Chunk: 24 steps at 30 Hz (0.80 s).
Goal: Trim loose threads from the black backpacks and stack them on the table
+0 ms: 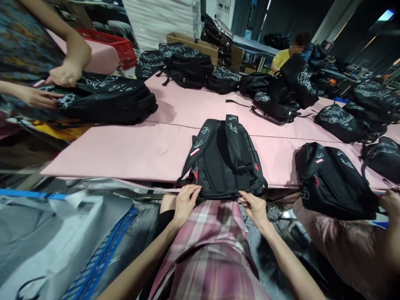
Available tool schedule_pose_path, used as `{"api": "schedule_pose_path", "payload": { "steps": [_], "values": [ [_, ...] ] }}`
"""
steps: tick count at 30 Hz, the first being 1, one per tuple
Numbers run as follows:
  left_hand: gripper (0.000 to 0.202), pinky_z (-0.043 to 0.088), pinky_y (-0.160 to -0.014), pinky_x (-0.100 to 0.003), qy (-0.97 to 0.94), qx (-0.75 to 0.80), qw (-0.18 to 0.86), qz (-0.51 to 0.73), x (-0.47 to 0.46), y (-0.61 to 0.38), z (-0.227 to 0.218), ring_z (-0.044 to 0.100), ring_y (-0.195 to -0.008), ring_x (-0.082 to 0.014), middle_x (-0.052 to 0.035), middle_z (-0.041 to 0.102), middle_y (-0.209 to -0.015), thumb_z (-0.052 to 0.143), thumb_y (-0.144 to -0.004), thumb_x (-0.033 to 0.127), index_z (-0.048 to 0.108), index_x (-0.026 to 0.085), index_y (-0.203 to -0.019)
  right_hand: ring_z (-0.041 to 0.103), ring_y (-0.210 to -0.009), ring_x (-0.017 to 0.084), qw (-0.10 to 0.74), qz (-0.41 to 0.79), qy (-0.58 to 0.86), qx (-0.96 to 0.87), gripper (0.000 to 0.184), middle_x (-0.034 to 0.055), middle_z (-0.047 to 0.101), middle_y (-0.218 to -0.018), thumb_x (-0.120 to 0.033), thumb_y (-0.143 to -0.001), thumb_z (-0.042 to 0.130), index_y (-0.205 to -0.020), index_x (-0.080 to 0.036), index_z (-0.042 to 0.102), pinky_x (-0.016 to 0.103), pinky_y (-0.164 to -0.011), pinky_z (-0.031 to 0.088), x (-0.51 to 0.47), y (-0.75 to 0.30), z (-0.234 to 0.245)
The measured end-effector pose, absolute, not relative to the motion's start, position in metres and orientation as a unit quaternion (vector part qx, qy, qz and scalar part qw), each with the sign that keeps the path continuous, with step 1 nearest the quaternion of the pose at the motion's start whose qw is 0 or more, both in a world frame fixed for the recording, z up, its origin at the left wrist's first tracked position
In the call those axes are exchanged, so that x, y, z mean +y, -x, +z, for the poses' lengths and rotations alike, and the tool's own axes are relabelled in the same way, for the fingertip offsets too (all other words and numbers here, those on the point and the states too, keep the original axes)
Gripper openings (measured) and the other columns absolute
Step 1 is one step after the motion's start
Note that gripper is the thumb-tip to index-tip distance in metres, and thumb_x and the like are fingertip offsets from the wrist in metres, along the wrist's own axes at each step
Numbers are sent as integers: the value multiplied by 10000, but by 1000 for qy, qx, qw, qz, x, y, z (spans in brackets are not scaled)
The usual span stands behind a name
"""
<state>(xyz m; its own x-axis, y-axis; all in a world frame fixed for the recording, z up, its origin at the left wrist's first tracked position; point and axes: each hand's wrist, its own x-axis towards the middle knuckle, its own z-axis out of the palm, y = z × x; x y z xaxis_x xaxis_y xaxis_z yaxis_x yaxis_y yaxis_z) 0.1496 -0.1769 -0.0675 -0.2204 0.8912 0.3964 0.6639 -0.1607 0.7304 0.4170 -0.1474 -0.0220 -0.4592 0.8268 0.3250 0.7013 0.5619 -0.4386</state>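
Note:
A black backpack with white markings and red accents lies straps-up on the pink table, its bottom edge at the table's near rim. My left hand grips the bottom left corner of the backpack with curled fingers. My right hand pinches the bottom right edge of the same backpack. Both forearms reach up from below, over my plaid skirt.
Several more black backpacks lie across the table, one close at the right by a co-worker's arm. At the far left another person's hands handle a backpack. A red crate and cardboard boxes stand behind. A blue-framed cart sits at the lower left.

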Motion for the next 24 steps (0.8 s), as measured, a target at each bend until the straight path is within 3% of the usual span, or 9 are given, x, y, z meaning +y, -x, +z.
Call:
{"api": "schedule_pose_path", "payload": {
  "steps": [6,10,14,18,24],
  "values": [
    [167,438,-785,-318,-666,618,16,419,-198,-156,-86,537,-880,-178,-59,599,-906,522,-854,300,616,185,-928,635,-862,207,227,123,546,-797,506,97,661,-983,-412,-832,511,-1264,-162,430,289,-721,485,-177,-402,-20],
    [163,417,-735,-315,-699,616,-68,357,-194,-165,-88,543,-800,-174,-58,591,-831,546,-838,318,626,182,-877,628,-816,189,228,140,535,-801,272,80,660,-928,-331,-881,434,-1083,-168,518,289,-711,478,-184,-380,-28],
    [117,393,-716,-313,-741,572,-108,333,-191,-165,-90,551,-748,-157,-40,612,-791,531,-847,239,640,207,-876,627,-760,161,263,153,531,-791,221,51,663,-857,-324,-896,429,-1006,-179,554,256,-675,472,-188,-368,-39],
    [145,412,-707,-297,-694,610,-69,376,-195,-163,-92,560,-759,-154,-50,612,-805,495,-860,220,637,192,-852,625,-764,157,303,134,514,-791,227,57,669,-861,-302,-905,427,-1018,-172,575,258,-691,465,-191,-359,-53],
    [195,442,-635,-227,-575,664,88,470,-204,-162,-86,540,-710,-113,-25,538,-791,439,-886,253,577,167,-779,601,-702,166,314,83,487,-811,220,56,661,-756,-227,-913,399,-927,-165,610,277,-661,435,-191,-334,-71]
  ]
}}
